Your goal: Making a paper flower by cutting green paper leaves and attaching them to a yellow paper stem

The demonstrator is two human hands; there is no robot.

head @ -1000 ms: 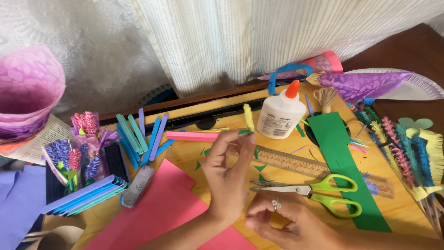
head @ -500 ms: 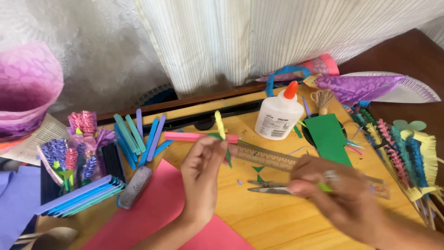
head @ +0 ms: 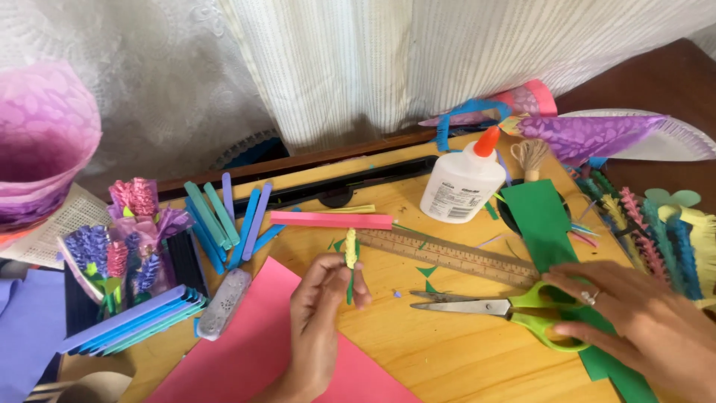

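My left hand (head: pixel 319 313) pinches a small paper flower (head: pixel 350 261) with a yellow fringed head and a green stem, held upright over the wooden board. My right hand (head: pixel 641 321) rests on the green handles of the scissors (head: pixel 507 307), which lie flat on the board with blades pointing left. Under that hand runs a long green paper strip (head: pixel 538 216). A wooden ruler (head: pixel 455 256) lies just beyond the scissors, and a white glue bottle (head: pixel 462 185) with an orange cap stands behind it.
Pink paper sheet (head: pixel 246 358) at the front. A pink strip (head: pixel 330 219) and blue and teal paper sticks (head: pixel 224 216) lie at left centre. Finished paper flowers stand at left (head: pixel 119 254) and lie at right (head: pixel 656 224). A purple wrap (head: pixel 37 142) is far left, a paper plate (head: pixel 671 138) far right.
My right hand moved right and down onto the scissor handles. My left hand lowered slightly, still holding the small flower upright.
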